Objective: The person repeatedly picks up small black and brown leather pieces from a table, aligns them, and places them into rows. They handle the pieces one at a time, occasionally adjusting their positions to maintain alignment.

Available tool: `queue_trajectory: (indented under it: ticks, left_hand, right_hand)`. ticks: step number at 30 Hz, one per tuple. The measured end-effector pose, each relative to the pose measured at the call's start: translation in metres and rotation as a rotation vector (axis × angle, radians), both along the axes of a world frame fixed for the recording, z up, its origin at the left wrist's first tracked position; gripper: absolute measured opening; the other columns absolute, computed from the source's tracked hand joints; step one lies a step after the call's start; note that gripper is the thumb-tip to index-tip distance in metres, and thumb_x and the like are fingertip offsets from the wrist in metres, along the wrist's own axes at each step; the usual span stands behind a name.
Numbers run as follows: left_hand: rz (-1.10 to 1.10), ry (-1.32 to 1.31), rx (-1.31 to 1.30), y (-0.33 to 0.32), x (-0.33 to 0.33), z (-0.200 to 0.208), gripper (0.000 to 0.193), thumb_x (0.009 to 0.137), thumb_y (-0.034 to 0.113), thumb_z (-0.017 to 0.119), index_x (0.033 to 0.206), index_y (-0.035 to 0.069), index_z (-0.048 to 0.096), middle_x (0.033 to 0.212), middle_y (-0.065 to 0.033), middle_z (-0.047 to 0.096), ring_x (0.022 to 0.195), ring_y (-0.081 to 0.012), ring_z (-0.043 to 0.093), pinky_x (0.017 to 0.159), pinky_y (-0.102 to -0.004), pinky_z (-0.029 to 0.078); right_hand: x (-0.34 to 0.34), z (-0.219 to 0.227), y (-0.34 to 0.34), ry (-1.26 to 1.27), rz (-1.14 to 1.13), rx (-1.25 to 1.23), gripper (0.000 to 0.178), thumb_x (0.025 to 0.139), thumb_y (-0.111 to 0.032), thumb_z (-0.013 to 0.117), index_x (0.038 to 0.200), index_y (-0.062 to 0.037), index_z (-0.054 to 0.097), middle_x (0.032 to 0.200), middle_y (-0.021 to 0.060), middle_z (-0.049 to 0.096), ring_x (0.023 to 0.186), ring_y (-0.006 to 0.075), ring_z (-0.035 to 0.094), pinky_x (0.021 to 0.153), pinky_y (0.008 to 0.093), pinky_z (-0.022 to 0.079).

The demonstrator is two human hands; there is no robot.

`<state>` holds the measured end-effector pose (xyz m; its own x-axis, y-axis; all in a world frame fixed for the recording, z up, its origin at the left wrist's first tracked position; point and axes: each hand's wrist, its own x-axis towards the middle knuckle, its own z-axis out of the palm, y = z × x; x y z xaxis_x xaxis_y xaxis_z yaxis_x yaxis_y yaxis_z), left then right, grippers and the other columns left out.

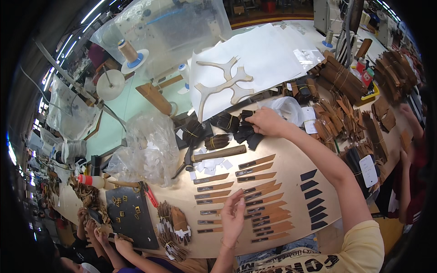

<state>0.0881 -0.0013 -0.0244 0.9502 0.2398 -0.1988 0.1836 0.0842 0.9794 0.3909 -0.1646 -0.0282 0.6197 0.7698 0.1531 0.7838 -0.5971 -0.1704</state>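
Note:
My right hand point(267, 122) reaches across the table, fingers closed on dark leather pieces point(246, 132) at the back. My left hand point(233, 216) hovers between two columns of tan leather strips point(268, 211), fingers partly spread and nothing seen in them. Each strip has a slanted end and a dark piece lying on its left part. To the right, several black slant-ended pieces point(313, 200) lie in a column. Beside my right hand are banded bundles of dark strips point(225, 122) and a banded brown bundle point(217, 141).
A hammer point(218, 154) lies by small white paper slips point(214, 166). Clear plastic bags point(145, 145) sit at left. Brown leather bundles point(337, 118) crowd the right. Co-workers' hands point(123, 245) work near a dark board point(129, 218) at left; another person's arm point(405, 177) shows at right.

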Motion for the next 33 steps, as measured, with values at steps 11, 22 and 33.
queue_trajectory:
  ticks: [11,22,33]
  left_hand:
    - [-0.079,0.003,-0.264,-0.010,0.004,0.017,0.040,0.106,0.026,0.045,0.136,0.000,0.051,0.129,-0.0125,0.060,0.118,-0.0213,0.059,0.097,-0.0351,0.051]
    - [0.140,0.035,-0.662,0.007,-0.002,0.009,0.039,0.105,0.016,0.045,0.139,-0.003,0.046,0.131,-0.0183,0.058,0.117,-0.0278,0.062,0.094,-0.0365,0.057]
    - [0.256,0.025,-0.538,0.038,-0.034,-0.002,0.037,0.104,0.013,0.046,0.137,-0.004,0.047,0.126,-0.0185,0.060,0.112,-0.0280,0.064,0.091,-0.0368,0.059]
  right_hand:
    - [-0.041,0.040,-0.017,0.083,-0.059,0.710,0.030,0.080,-0.017,0.071,0.110,-0.0112,0.071,0.093,0.0069,0.071,0.087,0.0252,0.065,0.086,0.0372,0.045]
    - [-0.124,0.037,-0.002,0.208,0.086,0.608,0.023,0.080,-0.023,0.077,0.097,-0.0089,0.070,0.095,0.0045,0.068,0.095,0.0262,0.064,0.084,0.0388,0.048]
    - [-0.045,-0.023,0.027,0.063,-0.309,0.152,0.024,0.082,-0.034,0.073,0.098,-0.0151,0.076,0.093,0.0051,0.062,0.099,0.0233,0.057,0.088,0.0387,0.039]
